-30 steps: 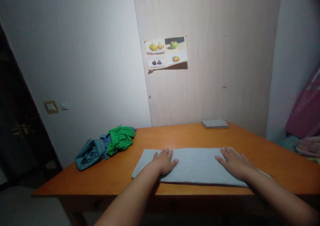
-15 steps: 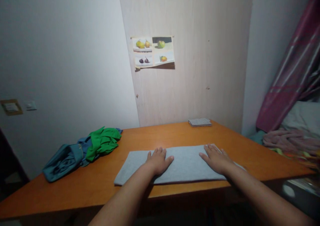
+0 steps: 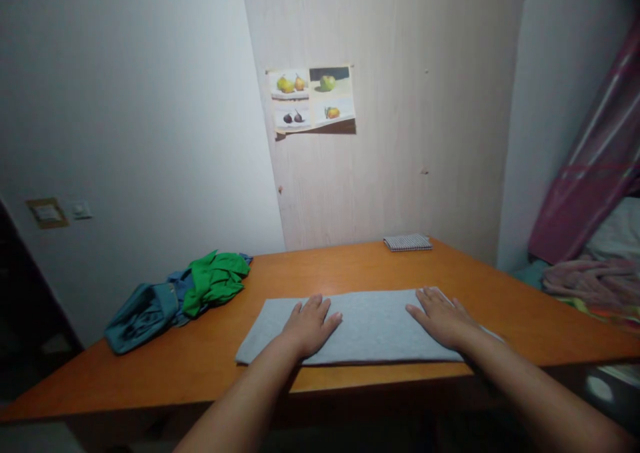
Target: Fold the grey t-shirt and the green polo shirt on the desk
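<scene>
One pale grey, flat-folded rectangle of cloth [image 3: 375, 326] lies lengthwise close to the front edge of a broad orange-brown wooden table [image 3: 310, 273]. Both bare hands rest on it, palms down and grasping nothing: the left hand [image 3: 309, 327] lies on its left part with the fingers spread and the thumb pointing inward, and the right hand [image 3: 443, 319] lies near its right end, likewise flat and unclenched, its thumb turned towards the left. Between them a wide stretch of the cloth shows.

Further left on the table, well apart from the folded cloth, sits a crumpled heap: a bright green piece of fabric [image 3: 215, 281], some blue fabric [image 3: 182, 289] partly under it, and a loosely gaping teal-blue bundle of cloth [image 3: 120, 323] nearest the table's left side. At the back right lies a small, flat, black-and-white checked item [image 3: 408, 243]. Behind the table, a paper sheet with four pictures of fruit [image 3: 314, 99] is fixed to a pale wood-grain panel [image 3: 385, 166]. At the far right hangs a glossy pink curtain [image 3: 575, 193]
</scene>
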A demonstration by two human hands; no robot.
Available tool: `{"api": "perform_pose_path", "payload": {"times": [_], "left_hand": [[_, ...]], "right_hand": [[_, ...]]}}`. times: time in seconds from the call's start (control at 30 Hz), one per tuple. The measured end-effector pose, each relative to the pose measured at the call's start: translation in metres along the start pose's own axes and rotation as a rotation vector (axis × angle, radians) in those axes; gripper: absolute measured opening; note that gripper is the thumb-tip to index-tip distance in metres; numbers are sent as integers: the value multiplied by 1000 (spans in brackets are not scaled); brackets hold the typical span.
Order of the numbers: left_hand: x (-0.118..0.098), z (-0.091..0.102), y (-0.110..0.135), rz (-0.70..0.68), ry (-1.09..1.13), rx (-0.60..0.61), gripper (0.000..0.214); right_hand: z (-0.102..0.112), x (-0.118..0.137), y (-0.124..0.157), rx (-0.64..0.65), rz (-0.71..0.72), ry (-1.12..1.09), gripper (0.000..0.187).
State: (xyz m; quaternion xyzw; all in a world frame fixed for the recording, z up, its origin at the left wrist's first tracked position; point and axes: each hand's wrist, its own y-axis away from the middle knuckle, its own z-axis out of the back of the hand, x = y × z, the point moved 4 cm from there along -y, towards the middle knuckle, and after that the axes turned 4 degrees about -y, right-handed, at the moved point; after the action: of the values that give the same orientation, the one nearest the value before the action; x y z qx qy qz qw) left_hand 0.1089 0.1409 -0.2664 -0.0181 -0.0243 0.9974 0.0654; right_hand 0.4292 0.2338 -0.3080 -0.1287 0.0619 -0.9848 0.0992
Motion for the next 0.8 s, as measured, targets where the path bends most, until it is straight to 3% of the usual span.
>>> {"api": "perform_pose_path", "payload": {"times": [0.37, 0.67, 0.8], "left_hand": [[83, 7, 43, 218, -76, -4, 80], [104, 10, 62, 254, -87, -28, 71], [104, 20, 76, 156, -96, -125, 64]], "right_hand": [[3, 3, 2, 11, -5, -3, 79], [13, 7, 6, 10, 16, -37, 75], [28, 5, 13, -42, 94, -82, 63]]}}
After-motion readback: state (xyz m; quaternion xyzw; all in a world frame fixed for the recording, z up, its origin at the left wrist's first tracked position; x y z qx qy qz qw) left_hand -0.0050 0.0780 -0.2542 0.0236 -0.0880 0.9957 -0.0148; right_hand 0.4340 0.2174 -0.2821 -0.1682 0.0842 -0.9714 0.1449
